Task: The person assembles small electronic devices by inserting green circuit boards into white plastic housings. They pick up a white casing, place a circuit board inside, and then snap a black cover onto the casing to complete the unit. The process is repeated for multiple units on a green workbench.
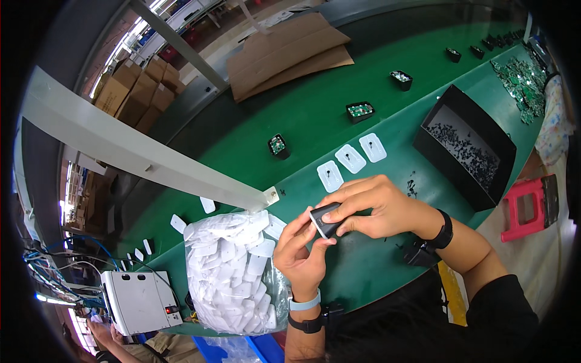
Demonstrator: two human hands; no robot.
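Both hands are pinched around one small dark grey plastic housing (325, 219) held just above the green work table (363, 266), left hand (301, 251) gripping it from below and right hand (378, 209) clamped over its top with fingers curled tight. Just to the left sits a clear plastic bag stuffed with white flat plastic pieces (233, 272). Three more white rounded plates (351, 158) lie in a row just past the hands, and an open black box of tiny dark parts (466, 148) sits further right.

Both hands (339, 230) gripping small black housing (325, 219), green table (363, 266)
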